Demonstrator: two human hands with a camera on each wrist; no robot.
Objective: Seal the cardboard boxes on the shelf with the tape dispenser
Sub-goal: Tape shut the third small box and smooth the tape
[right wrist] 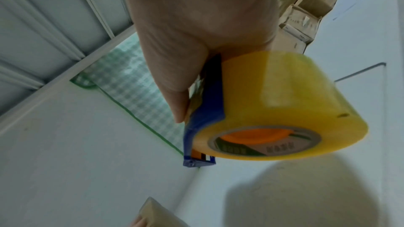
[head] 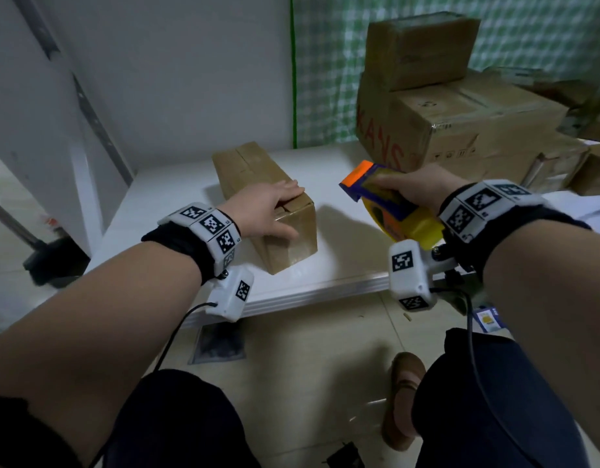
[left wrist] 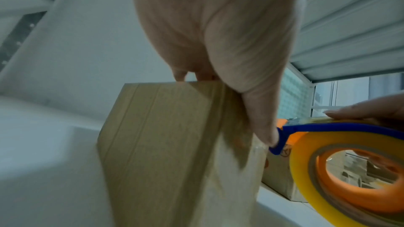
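A long brown cardboard box (head: 248, 167) lies on the white shelf board (head: 170, 211), its top seam running away from me. My left hand (head: 268, 207) rests flat on the box's near end, fingers straight across the top and thumb down the end face (left wrist: 260, 118). To the right, my right hand (head: 420, 184) grips a tape dispenser (head: 386, 201) with a blue frame, orange front and yellow tape roll (right wrist: 284, 106). It hovers a little above the board, apart from the box. Clear tape shines on the box's end face (left wrist: 236, 187).
A stack of larger cardboard boxes (head: 460, 123) fills the shelf's back right, with a smaller one (head: 420, 49) on top. A green checked curtain (head: 325, 79) hangs behind. A slotted shelf upright (head: 89, 130) stands at the left. Below the board's front edge (head: 308, 292) lies tiled floor.
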